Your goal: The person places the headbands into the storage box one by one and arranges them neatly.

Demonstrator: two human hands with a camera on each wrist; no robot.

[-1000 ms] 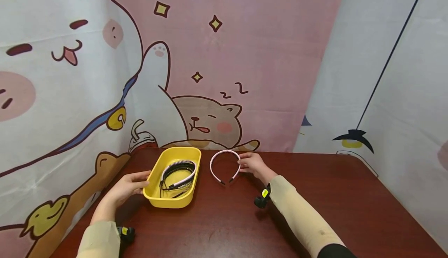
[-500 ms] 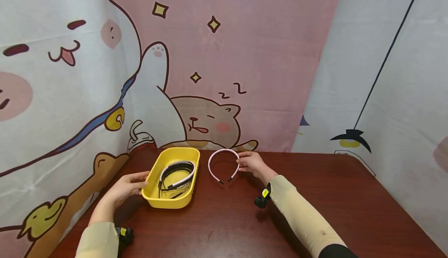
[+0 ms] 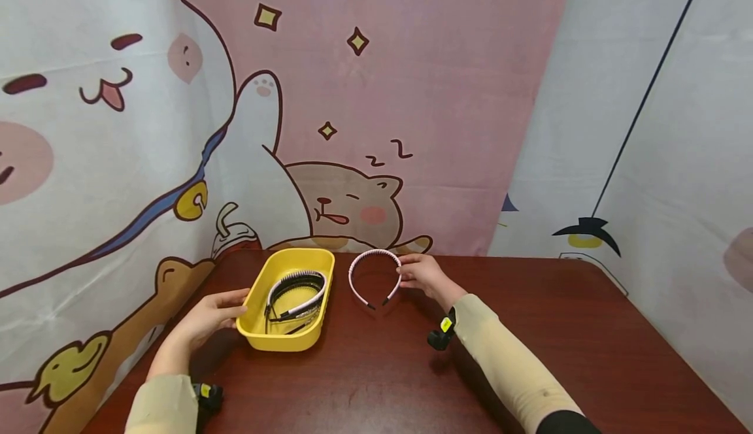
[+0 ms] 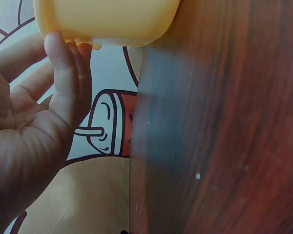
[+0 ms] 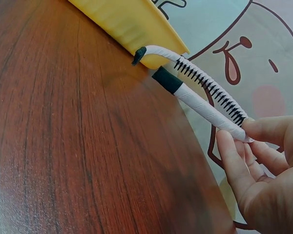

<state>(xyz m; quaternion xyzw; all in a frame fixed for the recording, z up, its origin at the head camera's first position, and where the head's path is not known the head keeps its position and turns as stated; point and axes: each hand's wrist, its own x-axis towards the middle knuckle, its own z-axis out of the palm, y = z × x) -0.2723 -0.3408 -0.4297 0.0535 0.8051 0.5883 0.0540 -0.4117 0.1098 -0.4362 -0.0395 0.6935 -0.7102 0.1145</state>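
Observation:
My right hand [image 3: 431, 278] pinches a pale pink headband [image 3: 351, 276] by its right side, between thumb and fingers. In the right wrist view the headband [image 5: 200, 105] shows black end tips and a row of black teeth along its inner side. With the left hand [image 3: 213, 316] I grip the left rim of a yellow plastic basket [image 3: 288, 342]. Several headbands [image 3: 299, 287], black and pale ones, lie inside it. The left wrist view has the left hand's fingers [image 4: 66, 78] at the basket's edge [image 4: 107, 24].
Both arms reach over a dark red-brown wooden table [image 3: 376, 375]. Behind it hangs a cartoon-printed cloth [image 3: 435, 107], close to the table's far edge. Black wrist cameras with yellow marks [image 3: 442, 336] sit on both wrists.
The head view has turned very slightly right, so the scene sits a little further left. Both hands keep their holds on the basket and the headband.

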